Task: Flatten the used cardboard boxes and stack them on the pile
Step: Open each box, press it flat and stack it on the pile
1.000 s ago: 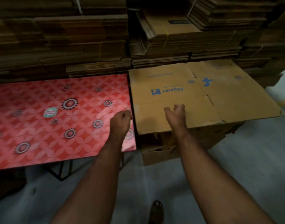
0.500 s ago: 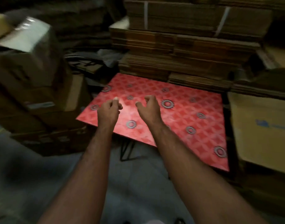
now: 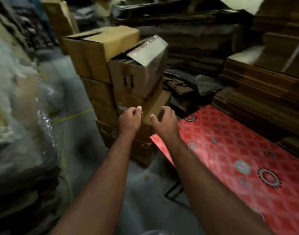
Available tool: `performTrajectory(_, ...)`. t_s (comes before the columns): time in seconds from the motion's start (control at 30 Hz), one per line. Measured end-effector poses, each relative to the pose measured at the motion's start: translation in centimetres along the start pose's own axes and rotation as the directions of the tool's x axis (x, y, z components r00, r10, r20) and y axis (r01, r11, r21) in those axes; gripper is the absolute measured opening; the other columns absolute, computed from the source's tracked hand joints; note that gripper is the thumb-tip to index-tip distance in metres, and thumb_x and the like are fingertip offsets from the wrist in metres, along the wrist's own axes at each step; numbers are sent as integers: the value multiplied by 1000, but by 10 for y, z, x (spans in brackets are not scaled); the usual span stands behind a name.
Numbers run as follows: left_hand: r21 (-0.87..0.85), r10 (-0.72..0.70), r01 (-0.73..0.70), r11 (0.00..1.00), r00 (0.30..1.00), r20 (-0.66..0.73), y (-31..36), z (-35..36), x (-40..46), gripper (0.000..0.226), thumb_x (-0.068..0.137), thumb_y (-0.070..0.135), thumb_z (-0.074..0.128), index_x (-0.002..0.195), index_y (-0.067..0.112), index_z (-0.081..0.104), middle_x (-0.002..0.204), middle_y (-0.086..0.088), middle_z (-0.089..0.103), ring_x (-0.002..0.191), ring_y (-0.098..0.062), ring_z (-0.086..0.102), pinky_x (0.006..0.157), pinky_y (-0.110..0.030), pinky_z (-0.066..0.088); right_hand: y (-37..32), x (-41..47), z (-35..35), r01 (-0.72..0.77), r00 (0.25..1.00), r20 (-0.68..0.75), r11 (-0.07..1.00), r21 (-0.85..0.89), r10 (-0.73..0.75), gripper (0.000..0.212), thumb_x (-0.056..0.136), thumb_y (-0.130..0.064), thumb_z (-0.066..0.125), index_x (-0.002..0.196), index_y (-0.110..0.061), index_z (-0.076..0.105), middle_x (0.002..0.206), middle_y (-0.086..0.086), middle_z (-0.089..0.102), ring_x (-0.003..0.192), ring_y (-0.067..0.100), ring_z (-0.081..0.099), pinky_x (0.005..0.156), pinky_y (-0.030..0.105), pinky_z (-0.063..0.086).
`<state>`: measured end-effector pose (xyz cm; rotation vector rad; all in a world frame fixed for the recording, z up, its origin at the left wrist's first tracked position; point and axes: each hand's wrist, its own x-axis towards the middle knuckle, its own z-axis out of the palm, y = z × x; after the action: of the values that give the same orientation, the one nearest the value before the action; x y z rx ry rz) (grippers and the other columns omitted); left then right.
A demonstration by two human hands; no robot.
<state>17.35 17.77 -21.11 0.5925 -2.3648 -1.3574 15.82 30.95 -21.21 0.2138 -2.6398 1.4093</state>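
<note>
Left hand: the left hand [image 3: 131, 120] is raised in front of the box stack, near its middle boxes; its fingers [image 3: 139, 108] are loosely curled and hold nothing.
Right hand: the right hand [image 3: 165, 122] is just to the right of the left hand, also in front of the box stack; its fingers are spread and half bent, the thumb points to the left, and nothing is in them.
Contact: neither hand clearly touches a box; whether the fingertips reach the cardboard cannot be told.
Box stack: the box stack [image 3: 111, 92] of used cardboard boxes stands on the floor [image 3: 142, 197], several boxes high.
Top box: the open box [image 3: 138, 72] with shiny tape on its raised flap sits tilted at the top right of the box stack; two black arrows are printed on its side.
Second top box: the yellowish box [image 3: 98, 48] lies at the top left of the box stack, just beside the open box, with its flaps partly open.
Bench: the bench [image 3: 243, 160] with a red patterned cover is to the right of the box stack, and its near corner lies under the right wrist.
Flat cardboard: piles of flattened cardboard [image 3: 264, 92] rise behind the bench, well to the right of the box stack.
Plastic bundle: a bundle wrapped in clear plastic [image 3: 18, 107] is to the left of the box stack; it is blurred.
</note>
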Motion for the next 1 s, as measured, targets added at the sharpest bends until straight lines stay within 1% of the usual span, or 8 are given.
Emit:
performTrajectory(0.13,44,35,-31,999,994,-100,18,-26,55,36,105,39,47,93,16,73,89,4,71,76,-5,61,60,-14,36,-35,57,14,63,998,21,998,9,-64,57,94,-38,67,140,-11,48,140,9,50,128,23,50,99,30,42)
performTrajectory(0.47,49,146,-138,989,964,-221,37,-77,199,40,104,40,48,96,7,69,90,-8,71,84,-25,65,70,-35,50,-97,183,57,104,994,-25,993,52,-103,59,95,-42,66,144,-16,44,141,4,47,118,15,50,79,22,44)
performTrajectory(0.57,47,169,-162,986,962,-215,32,-80,252,32,104,37,51,101,9,66,95,-4,67,85,-20,60,60,-26,42,-107,222,84,77,995,-73,996,49,-74,60,96,-41,66,146,-17,42,144,4,44,111,9,42,69,17,36)
performTrajectory(0.63,55,186,-178,982,965,-183,28,-78,292,31,103,38,51,111,10,64,108,-6,65,94,-18,58,67,-25,38,-112,250,105,15,992,-122,999,32,-11,66,96,-43,66,149,-15,39,147,7,41,117,13,45,72,20,40)
performTrajectory(0.7,47,127,-122,991,985,-117,22,-74,333,44,103,43,49,126,8,58,124,-10,61,107,-21,56,81,-27,39,-118,276,126,-90,982,-165,995,33,94,75,94,-49,65,151,-14,33,148,9,38,126,24,47,79,30,48)
performTrajectory(0.8,-88,-137,135,987,990,-19,9,-61,383,73,99,59,46,148,6,42,145,-15,50,128,-31,52,104,-44,48,-120,308,150,-303,922,-218,946,113,321,90,91,-60,63,156,-12,23,154,12,33,135,34,43,88,42,51)
performTrajectory(0.9,-258,-317,322,911,946,64,-1,-47,406,90,88,74,50,152,12,39,149,-12,48,131,-33,52,106,-51,48,-114,329,168,-528,803,-162,811,250,573,104,86,-68,64,161,-16,15,159,14,29,138,37,41,101,52,49)
performTrajectory(1.0,-364,-373,408,837,913,164,-12,-39,416,97,76,72,69,152,19,40,147,-7,50,129,-32,53,103,-53,49,-101,335,178,-556,749,-125,720,415,651,95,79,-61,76,152,-22,29,143,11,47,118,31,55,90,56,56)
